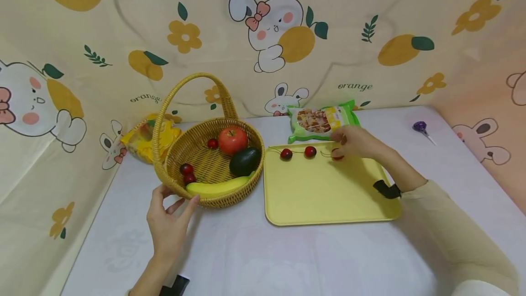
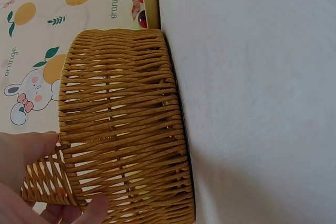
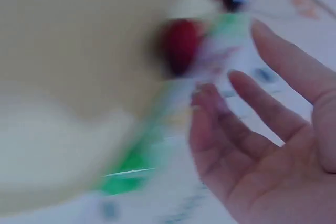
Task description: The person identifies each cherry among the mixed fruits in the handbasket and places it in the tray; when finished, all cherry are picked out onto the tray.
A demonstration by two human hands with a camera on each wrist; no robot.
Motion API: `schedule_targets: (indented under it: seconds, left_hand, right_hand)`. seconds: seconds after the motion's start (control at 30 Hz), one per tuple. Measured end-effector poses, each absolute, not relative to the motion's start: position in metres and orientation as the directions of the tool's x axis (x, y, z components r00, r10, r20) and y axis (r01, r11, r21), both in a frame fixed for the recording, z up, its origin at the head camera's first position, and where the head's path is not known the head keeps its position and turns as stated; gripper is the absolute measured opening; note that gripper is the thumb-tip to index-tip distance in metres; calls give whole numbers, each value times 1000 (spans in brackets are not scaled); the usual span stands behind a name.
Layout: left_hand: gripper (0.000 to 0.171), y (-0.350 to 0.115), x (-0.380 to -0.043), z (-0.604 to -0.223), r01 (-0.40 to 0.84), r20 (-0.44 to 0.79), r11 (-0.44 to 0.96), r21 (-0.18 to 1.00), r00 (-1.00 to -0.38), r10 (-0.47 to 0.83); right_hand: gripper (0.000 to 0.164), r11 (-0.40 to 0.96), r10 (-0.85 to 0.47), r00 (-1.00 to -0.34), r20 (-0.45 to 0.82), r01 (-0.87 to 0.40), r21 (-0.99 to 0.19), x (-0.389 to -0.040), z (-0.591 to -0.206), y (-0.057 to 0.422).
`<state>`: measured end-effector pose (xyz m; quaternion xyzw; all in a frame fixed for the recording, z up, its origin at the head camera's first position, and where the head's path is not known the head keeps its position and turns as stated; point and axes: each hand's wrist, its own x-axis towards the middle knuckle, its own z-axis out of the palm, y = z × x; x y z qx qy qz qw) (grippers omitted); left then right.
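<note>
My left hand (image 1: 167, 225) grips the wicker basket (image 1: 207, 166) at its near left side, by the foot of the handle. The left wrist view shows fingers around the woven wall (image 2: 123, 114). Inside lie a red apple (image 1: 233, 140), a dark green avocado (image 1: 245, 162), a banana (image 1: 215, 189) and several cherries (image 1: 186, 169). Three stemmed cherries (image 1: 310, 151) sit along the far edge of a yellow tray (image 1: 324, 195). Over the rightmost cherry (image 1: 338, 155) hovers my right hand (image 1: 359, 143). In the right wrist view its fingers (image 3: 257, 103) are spread, apart from the blurred cherry (image 3: 181, 45).
A green and white snack bag (image 1: 316, 122) lies behind the tray. Left of the basket is a yellow bag (image 1: 141, 143), partly hidden by it. A purple lollipop (image 1: 420, 126) rests at the far right of the white table (image 1: 287, 259). Printed cloth hangs behind.
</note>
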<state>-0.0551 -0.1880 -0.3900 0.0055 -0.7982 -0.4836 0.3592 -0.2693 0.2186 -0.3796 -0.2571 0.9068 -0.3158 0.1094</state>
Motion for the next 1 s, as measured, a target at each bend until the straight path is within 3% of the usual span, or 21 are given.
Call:
schedule_targets:
  seconds: [0.1,0.2,0.37,0.63,0.73,0.9,1.0]
  left_hand:
    - [53,-189,-55,-390,335,568,536,775,-741,-358]
    - [53,-190,-55,-391,333,568,539,773,-742,-356]
    - [53,-191,-58,-393,337,572,543,770,-742,-351]
    - [58,-209,-65,-416,325,564,546,772,-746,-354]
    - [57,-208,-64,-413,331,570,545,771,-740,-357]
    - [55,-197,-59,-400,350,578,534,770,-737,-351]
    - [54,-194,-59,-398,350,578,535,769,-737,-350]
  right_hand:
    - [33,590,-578,-815,53,-461,-663,-271,-349,179]
    - [30,417,-673,-729,128,-517,-747,-276,-325,126]
    - [34,228,-810,-575,115,-490,-842,-288,-308,22]
    - [36,226,-903,-427,-45,-382,-896,-292,-325,-110]
    - [36,282,-913,-387,-131,-362,-888,-295,-336,-130]
    - [33,337,-898,-377,-227,-256,-906,-296,-350,-142]
    - [42,325,-899,-359,-249,-168,-931,-298,-359,-144]
